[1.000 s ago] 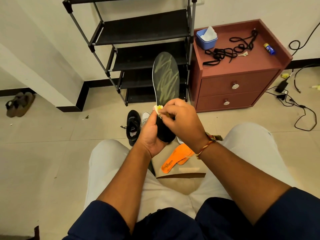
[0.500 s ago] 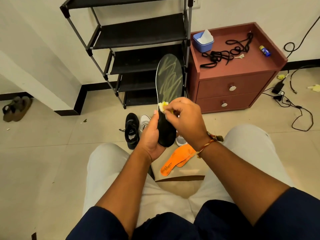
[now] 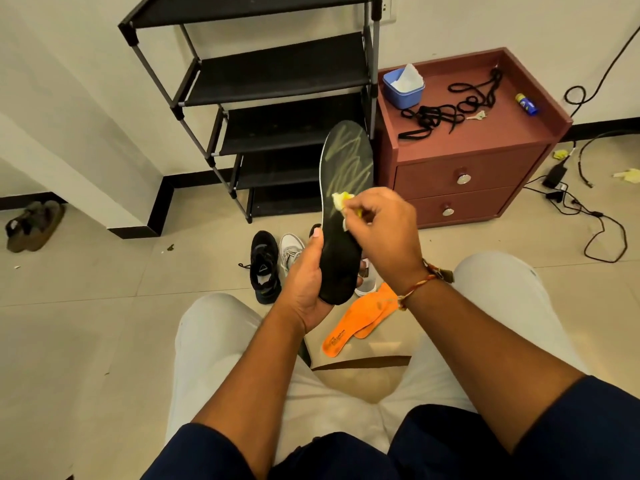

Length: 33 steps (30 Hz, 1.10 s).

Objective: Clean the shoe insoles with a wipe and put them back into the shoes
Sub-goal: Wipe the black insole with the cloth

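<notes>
My left hand (image 3: pixel 306 282) grips the heel end of a black insole (image 3: pixel 343 188), held upright with its toe end up; yellowish scribble marks cover its upper half. My right hand (image 3: pixel 381 233) pinches a crumpled, yellow-stained wipe (image 3: pixel 341 199) against the middle of the insole. Two orange insoles (image 3: pixel 360 318) lie overlapping on the floor between my knees. A black shoe (image 3: pixel 265 268) and a white shoe (image 3: pixel 291 251) stand on the floor behind my left hand; another white shoe (image 3: pixel 367 284) is mostly hidden by my hands.
A black shoe rack (image 3: pixel 277 81) stands against the wall. A red-brown drawer cabinet (image 3: pixel 474 161) carries a blue wipe tub (image 3: pixel 403 86), black laces (image 3: pixel 446 109) and a small tube (image 3: pixel 526 105). Cables (image 3: pixel 588 209) trail at right. Brown sandals (image 3: pixel 33 225) lie far left.
My right hand has moved the wipe up the insole, from near the heel grip to its middle. The view has shifted slightly; my left hand keeps its hold.
</notes>
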### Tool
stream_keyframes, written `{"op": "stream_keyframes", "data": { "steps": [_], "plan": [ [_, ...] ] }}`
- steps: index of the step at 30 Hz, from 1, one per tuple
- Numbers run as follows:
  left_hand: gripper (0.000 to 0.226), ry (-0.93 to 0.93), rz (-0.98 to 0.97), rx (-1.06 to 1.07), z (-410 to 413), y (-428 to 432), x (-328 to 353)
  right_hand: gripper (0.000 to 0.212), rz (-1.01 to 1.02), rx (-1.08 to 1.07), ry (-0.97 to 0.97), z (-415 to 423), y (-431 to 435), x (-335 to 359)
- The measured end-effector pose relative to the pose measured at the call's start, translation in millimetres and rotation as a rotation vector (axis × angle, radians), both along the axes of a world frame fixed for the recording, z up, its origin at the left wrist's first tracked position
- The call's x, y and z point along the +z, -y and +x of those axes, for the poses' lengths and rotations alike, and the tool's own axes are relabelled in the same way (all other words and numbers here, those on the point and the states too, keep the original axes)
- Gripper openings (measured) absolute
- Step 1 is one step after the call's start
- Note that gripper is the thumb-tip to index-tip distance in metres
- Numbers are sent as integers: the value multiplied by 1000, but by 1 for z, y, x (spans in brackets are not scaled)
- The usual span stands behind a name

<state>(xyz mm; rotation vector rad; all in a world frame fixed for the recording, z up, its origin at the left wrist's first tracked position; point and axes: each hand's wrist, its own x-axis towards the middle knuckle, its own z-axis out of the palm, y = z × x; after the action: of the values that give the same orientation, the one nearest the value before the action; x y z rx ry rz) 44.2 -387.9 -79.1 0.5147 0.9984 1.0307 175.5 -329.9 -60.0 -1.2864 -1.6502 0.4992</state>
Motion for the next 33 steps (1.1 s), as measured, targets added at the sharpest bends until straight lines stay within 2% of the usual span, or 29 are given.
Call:
{"op": "stream_keyframes", "data": {
  "steps": [3,5,11,13,18,22,25,27,30,33],
  "plan": [
    [68,52,-43,-41,1,0,-3,10,-102,-132,-77,15,-12,-4],
    [70,75,-64,-45,1,0,-6,8,-211,-131,-190,19,-13,-8],
    [71,101,-91,-49,3,-1,-12,9,-524,-24,-740,21,-14,-13],
    [71,71,-87,-51,2,0,-13,10,-590,1,-855,20,-12,-10],
    [67,27,-91,-28,0,1,-10,11,-553,27,-789,13,-6,-9],
    [85,73,-83,-30,-2,-3,-10,13,-530,62,-576,6,5,-7],
    [86,93,-101,-3,-1,-3,-7,14,-535,104,-466,3,9,-3],
    [87,114,-130,23,-2,-4,-8,15,-512,105,-460,2,9,-3],
    [95,136,-143,46,-5,-7,-13,21,-351,42,-409,3,6,-7],
    [98,147,-137,53,-4,-7,-14,30,-150,-16,-212,3,3,-10]
  ]
}}
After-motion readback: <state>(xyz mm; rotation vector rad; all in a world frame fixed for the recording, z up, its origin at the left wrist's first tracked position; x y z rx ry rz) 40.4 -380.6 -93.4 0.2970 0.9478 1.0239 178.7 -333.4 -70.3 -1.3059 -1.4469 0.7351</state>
